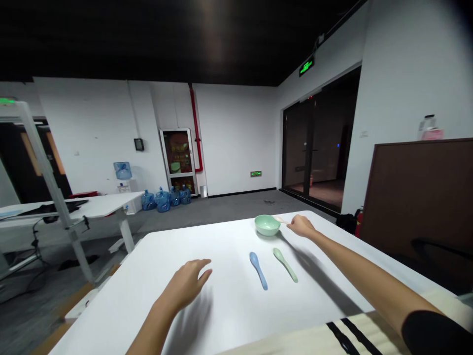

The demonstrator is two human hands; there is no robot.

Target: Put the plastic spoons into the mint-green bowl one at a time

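One pale spoon [283, 221] is pinched in our right hand [301, 225], the green bowl [267, 227] just left. Our left hand [187, 282] gapes above the white table [225, 246]; glass doors [294, 143] stand beyond our grip.

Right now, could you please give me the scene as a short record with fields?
Left hand: open, above the white table
Right hand: closed on the handle of a pale spoon
Pale spoon: beside the bowl's rim; contact unclear
Bowl: green, upright on the table
Blue spoon: lying on the table, nearer the camera than the bowl
Green spoon: lying right of the blue one
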